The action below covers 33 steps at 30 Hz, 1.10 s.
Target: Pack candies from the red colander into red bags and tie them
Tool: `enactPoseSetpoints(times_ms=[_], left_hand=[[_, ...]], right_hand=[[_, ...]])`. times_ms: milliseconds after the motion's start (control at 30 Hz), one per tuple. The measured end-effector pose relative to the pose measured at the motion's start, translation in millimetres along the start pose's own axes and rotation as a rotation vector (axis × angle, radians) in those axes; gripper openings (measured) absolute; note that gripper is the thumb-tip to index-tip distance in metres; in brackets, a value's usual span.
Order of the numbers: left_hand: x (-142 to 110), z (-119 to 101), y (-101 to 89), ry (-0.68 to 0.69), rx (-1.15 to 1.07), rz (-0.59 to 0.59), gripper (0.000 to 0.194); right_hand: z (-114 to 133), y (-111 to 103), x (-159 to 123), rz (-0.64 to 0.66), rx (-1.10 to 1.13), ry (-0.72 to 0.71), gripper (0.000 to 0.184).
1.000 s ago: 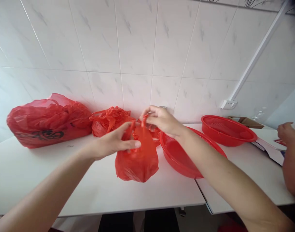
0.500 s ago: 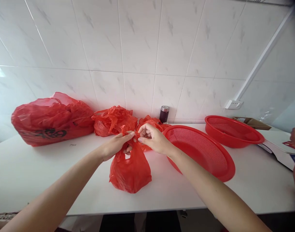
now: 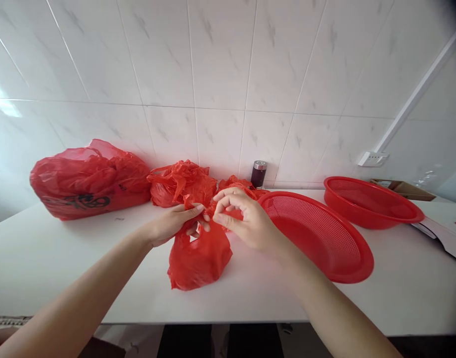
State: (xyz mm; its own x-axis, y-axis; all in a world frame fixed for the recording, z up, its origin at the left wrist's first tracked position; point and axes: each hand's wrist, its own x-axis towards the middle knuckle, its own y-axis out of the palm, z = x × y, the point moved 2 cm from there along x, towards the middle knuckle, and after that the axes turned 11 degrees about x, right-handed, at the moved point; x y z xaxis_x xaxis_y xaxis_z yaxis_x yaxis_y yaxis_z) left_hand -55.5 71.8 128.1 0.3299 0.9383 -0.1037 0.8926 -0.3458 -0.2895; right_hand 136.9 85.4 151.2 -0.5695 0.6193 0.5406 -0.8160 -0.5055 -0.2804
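Our left grip [image 3: 171, 226], thumb spread a second ago, now pinches the red bag [image 3: 200, 263] by its neck, left of the near basket [image 3: 365, 258]; whether our curled right grip [image 3: 248, 221] holds plastic, we cannot tell.

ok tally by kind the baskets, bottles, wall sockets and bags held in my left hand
Red baskets, near and far: 2
Dark bottle: 1
Wall socket: 1
Red bag in left hand: 1
Total: 5

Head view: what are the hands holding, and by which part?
The left hand grips the front red bag by its gathered top. Whether the right hand, curled close by, also holds it cannot be told.
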Motion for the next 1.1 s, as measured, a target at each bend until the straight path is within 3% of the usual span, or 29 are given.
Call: enactPoseSetpoints(times_ms=[133,200,300,367,433,500,533,600,700,767,833,1000,1100], left_hand=[[-1,-2,6.5,0.023,0.068,0.029,0.038],[-1,0,6.2,0.022,0.038,0.025,0.035],[-4,-3,3.6,0.081,-0.014,0.074,0.032],[-7,-9,3.0,0.120,0.108,0.089,0.029],[-10,-14,5.4,0.105,0.303,0.099,0.024],[-9,-15,10.4,0.057,0.467,0.102,0.018],[-8,-13,13.2,0.045,0.533,0.079,0.016],[-3,-7,18.0,0.092,0.686,-0.078,0.017],[2,2,24.5,0.291,0.897,-0.423,0.027],[3,6,28.7,0.384,0.918,-0.527,0.033],[2,8,31.4,0.416,0.893,-0.534,0.032],[-6,15,32.6,0.416,0.849,-0.480,0.025],[-11,25,30.2,0.353,0.793,-0.469,0.015]], right_hand=[[-22,6,1,-0.046,-0.097,0.085,0.012],[-21,6,-2,-0.041,-0.057,0.095,0.012],[-6,3,-9,0.108,0.091,0.115,0.013],[-3,4,-12,0.210,0.192,0.151,0.014],[-13,6,-11,0.157,0.265,0.201,0.019],[-33,10,-9,0.025,0.267,0.254,0.026],[-44,13,-8,-0.027,0.247,0.279,0.029],[-62,19,-9,-0.060,0.212,0.328,0.029],[-71,25,-12,0.005,0.323,0.366,0.028],[-69,25,-16,0.068,0.413,0.369,0.026],[-66,24,-18,0.087,0.444,0.375,0.027],[-66,20,-20,-0.008,0.470,0.337,0.022],[-65,22,-21,0.068,0.408,0.281,0.024]])
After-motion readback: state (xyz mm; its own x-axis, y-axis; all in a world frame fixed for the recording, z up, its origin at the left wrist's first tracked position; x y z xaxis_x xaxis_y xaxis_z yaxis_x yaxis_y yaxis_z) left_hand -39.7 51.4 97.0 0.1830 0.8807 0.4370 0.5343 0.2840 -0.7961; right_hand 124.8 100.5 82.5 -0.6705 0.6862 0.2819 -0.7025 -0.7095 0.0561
